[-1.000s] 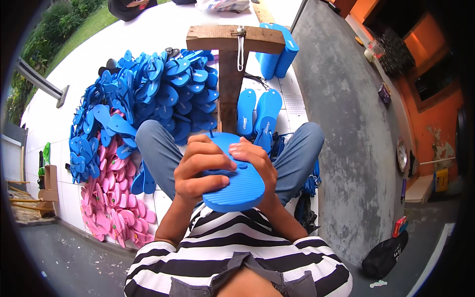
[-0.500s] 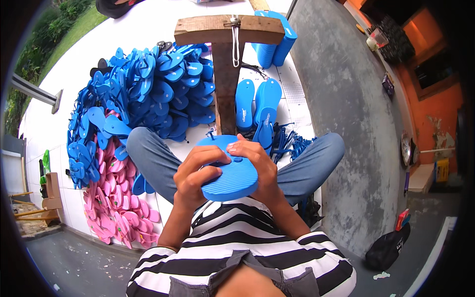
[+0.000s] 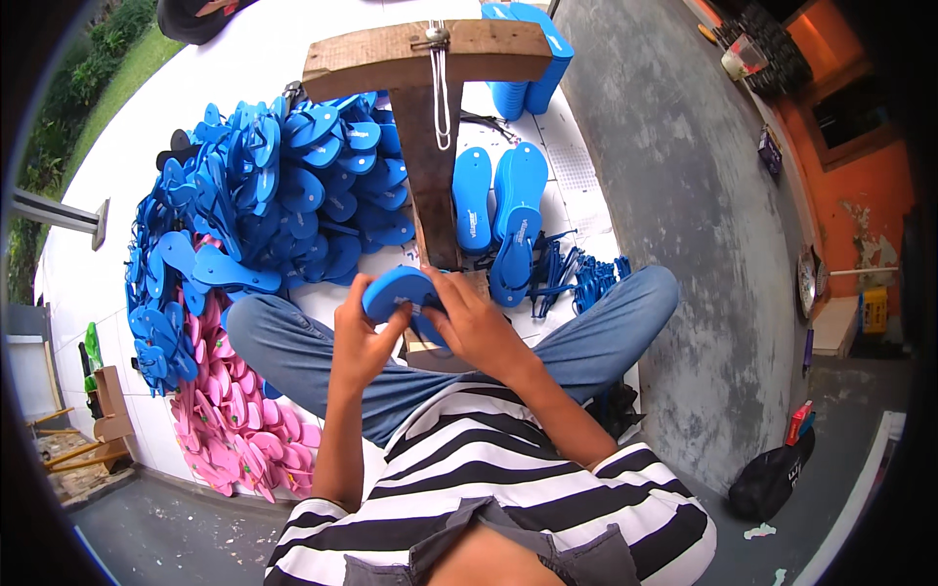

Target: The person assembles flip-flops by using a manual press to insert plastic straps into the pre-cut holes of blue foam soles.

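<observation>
Between my two hands is a blue flip-flop (image 3: 397, 289), held above my lap and tilted. My left hand (image 3: 365, 335) grips its left edge, the thumb on the face towards me. The fingers of my right hand (image 3: 477, 325) close on its right side, where a dark strap part shows, partly hidden by them. Just beyond stands a T-shaped wooden stand (image 3: 426, 166) with a metal fitting (image 3: 437, 36) and a hanging white loop (image 3: 442, 103) on its crossbar.
Left lies a large heap of blue flip-flops (image 3: 264, 186), with pink ones (image 3: 244, 425) nearer me. Right of the stand are blue soles (image 3: 473, 200), a flip-flop (image 3: 516, 256) and loose blue straps (image 3: 591, 278). Stacked blue soles (image 3: 549, 61) stand farther back. A grey ledge (image 3: 674, 225) runs along the right.
The flip-flop has been turned, so its ribbed underside no longer faces me, and it sits slightly farther left. My right hand has moved from its top to its right side.
</observation>
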### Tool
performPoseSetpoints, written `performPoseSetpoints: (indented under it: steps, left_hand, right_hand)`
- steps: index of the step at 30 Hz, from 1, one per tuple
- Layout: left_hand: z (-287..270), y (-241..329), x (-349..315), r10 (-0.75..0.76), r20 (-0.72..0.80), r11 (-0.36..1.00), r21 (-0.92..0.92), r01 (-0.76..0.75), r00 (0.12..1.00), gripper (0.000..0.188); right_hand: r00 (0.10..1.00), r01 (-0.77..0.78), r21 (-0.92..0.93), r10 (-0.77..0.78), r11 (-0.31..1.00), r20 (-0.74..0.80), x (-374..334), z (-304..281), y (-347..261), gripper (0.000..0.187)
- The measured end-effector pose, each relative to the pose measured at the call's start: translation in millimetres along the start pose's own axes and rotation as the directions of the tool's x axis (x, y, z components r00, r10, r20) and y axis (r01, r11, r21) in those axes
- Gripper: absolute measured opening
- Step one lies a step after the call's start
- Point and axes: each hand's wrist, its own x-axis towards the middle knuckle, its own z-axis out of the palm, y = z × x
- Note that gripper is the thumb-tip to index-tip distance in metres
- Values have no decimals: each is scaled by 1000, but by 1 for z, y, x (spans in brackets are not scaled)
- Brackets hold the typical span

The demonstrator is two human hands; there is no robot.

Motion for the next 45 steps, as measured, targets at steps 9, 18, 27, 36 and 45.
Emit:
performPoseSetpoints:
  steps: [9,18,27,36,45]
  left_hand:
    - [-14,-38,17,-259,119,966,31,257,958,26]
    - [-14,-88,-15,-470,59,479,-821,311,881,63]
    - [50,-78,-25,-438,226,399,-819,413,870,67]
    - [53,-78,-6,-418,105,503,-800,326,902,49]
    - [31,-80,3,-278,34,473,-865,168,960,63]
  right_hand:
    - [999,35,70,-33,997,-25,10,23,106,52]
    - [13,-907,408,975,104,-221,-33,86,247,145]
    - [172,-900,371,969,228,-180,-46,88,255,139]
    - [462,-856,98,837,507,-293,-51,87,270,70]
    - [745,-660,-296,549,691,-378,-33,56,229,72]
